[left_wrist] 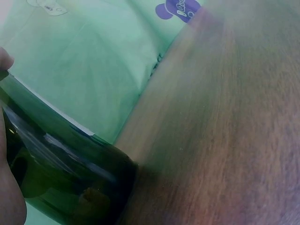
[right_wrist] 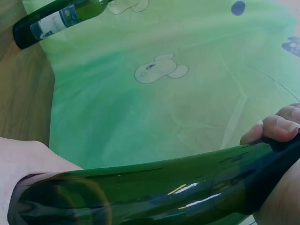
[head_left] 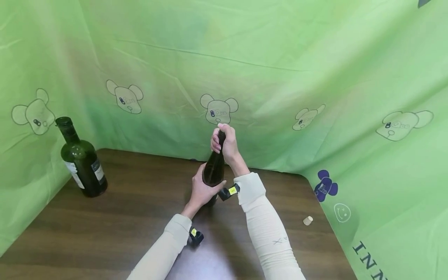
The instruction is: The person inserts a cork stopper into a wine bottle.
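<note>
Presently, a green cloth backdrop (head_left: 245, 50) printed with cartoon bear heads is seen enclosing the scene on three sides. A dark wooden tabletop (head_left: 133, 217) is bounded by it at the rear and at both flanks. Near the middle of the tabletop a dark green wine bottle (head_left: 214, 171) is stood upright, and it is held by both hands. A second green bottle (head_left: 81, 161), labelled and uncorked, is stood at the far left, close against the cloth and well apart from the first. The lower body of the held bottle is gripped by the left hand (head_left: 201, 190), fingers wrapped about the glass. The top of the neck is enclosed by the right hand (head_left: 225, 144), fingers curled tightly over it. A small cork (head_left: 308, 220) is observed lying on the tabletop near the right edge.
</note>
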